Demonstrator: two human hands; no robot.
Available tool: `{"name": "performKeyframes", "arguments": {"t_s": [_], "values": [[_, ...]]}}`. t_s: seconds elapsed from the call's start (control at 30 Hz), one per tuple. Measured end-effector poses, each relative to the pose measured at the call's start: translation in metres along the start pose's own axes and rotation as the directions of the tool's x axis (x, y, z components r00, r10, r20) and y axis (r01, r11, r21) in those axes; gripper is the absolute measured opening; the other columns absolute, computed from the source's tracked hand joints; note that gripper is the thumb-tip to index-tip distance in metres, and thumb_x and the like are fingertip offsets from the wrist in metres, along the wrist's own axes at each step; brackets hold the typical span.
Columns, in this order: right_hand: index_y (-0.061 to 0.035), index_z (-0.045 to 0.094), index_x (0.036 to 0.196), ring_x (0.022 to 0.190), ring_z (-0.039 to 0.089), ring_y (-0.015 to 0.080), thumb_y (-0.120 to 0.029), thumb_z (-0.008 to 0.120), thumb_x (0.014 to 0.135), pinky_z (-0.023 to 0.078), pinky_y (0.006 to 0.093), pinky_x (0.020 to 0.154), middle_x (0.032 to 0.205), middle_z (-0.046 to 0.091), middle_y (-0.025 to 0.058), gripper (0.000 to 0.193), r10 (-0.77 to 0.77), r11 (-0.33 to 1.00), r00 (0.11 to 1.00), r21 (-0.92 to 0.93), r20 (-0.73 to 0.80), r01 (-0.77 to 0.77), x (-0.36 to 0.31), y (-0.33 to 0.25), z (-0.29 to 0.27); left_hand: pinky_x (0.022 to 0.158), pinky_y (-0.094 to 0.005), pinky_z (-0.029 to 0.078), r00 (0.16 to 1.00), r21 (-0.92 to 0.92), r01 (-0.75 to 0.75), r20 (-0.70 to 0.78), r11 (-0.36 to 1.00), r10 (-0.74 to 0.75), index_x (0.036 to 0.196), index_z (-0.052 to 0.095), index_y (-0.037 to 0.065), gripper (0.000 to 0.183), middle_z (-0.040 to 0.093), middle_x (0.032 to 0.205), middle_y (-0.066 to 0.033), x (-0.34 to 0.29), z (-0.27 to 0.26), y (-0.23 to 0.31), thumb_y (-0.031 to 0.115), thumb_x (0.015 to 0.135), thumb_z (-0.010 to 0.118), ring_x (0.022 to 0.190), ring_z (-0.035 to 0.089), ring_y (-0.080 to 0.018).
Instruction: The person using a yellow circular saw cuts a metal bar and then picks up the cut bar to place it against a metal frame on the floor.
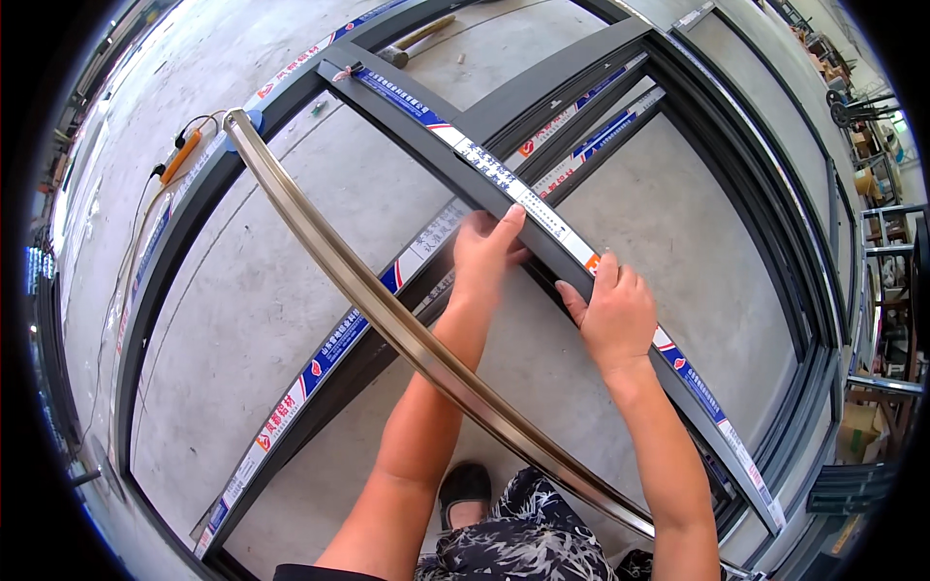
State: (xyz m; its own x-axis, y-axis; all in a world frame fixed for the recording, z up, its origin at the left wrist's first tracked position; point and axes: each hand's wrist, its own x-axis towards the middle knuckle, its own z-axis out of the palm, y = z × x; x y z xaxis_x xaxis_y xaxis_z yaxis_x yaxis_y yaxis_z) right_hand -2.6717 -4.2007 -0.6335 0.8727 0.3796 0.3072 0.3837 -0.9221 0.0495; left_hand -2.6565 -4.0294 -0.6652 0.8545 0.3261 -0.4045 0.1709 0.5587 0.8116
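A long dark grey metal profile bar (pixel 450 179) with blue-and-white protective film slants from far left to near right. My left hand (pixel 484 247), slightly blurred, grips it near the middle, with its thumb up on the filmed face and its other fingers partly hidden. Farther right along the same bar, my right hand (pixel 620 310) has its fingers over the top and its thumb at the near side. Another filmed crossbar (pixel 325 363) passes beneath, close to my left hand. A bronze-coloured metal strip (pixel 363 290) runs diagonally across my left forearm.
Large dark window-like frames (pixel 145 315) surround the work, with more rails (pixel 736 145) to the right. A hammer (pixel 418 37) lies at the far side. An orange tool with a cord (pixel 180 158) sits at left. A metal rack (pixel 889 247) stands at right.
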Motion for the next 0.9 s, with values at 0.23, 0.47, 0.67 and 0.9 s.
{"name": "performKeyframes", "arguments": {"t_s": [0.23,0.47,0.67,0.9], "values": [[-0.0026,0.055,0.106,0.073,0.059,0.0297,-0.049,0.066,0.082,0.050,0.0395,0.063,0.082,0.058,0.0121,0.054,0.023,1.000,0.999,0.014,0.031,-0.023,-0.001,-0.004,-0.001,0.087,-0.0348,0.053,0.996,-0.098,0.007,0.085,0.995,0.001,0.121,0.050,-0.004,0.052,0.060,0.112,-0.0129,-0.012,-0.009,0.002,0.034,0.089,0.067,0.101,0.062,-0.0221],[-0.0040,0.054,0.098,0.067,0.059,0.0259,-0.054,0.066,0.080,0.049,0.0376,0.059,0.076,0.056,0.0084,0.054,0.011,1.000,1.000,0.001,-0.004,-0.011,-0.001,0.000,0.008,0.065,-0.0260,0.054,0.960,0.387,0.176,0.136,0.905,-0.245,0.095,0.062,-0.002,0.036,0.067,0.083,-0.0105,-0.080,-0.136,0.051,0.034,0.095,0.059,0.074,0.066,-0.0165],[-0.0039,0.054,0.099,0.065,0.058,0.0251,-0.055,0.065,0.080,0.048,0.0373,0.057,0.075,0.055,0.0081,0.056,-0.015,0.999,0.998,-0.037,-0.060,0.013,-0.002,0.002,0.003,0.061,-0.0258,0.050,0.853,0.709,-0.416,0.087,0.569,0.515,0.088,0.061,-0.004,0.028,0.062,0.069,-0.0072,-0.082,-0.126,0.168,0.020,0.097,0.050,0.064,0.061,-0.0121],[-0.0032,0.055,0.101,0.064,0.057,0.0237,-0.059,0.063,0.080,0.047,0.0365,0.056,0.074,0.055,0.0083,0.060,-0.035,0.997,0.999,-0.064,-0.039,0.033,-0.002,-0.001,0.005,0.095,-0.0419,0.043,0.417,0.650,-0.616,0.748,-0.446,0.516,0.107,0.063,0.002,0.027,0.062,0.108,-0.0166,0.087,-0.063,0.183,0.024,0.096,0.050,0.106,0.057,-0.0361]]}}
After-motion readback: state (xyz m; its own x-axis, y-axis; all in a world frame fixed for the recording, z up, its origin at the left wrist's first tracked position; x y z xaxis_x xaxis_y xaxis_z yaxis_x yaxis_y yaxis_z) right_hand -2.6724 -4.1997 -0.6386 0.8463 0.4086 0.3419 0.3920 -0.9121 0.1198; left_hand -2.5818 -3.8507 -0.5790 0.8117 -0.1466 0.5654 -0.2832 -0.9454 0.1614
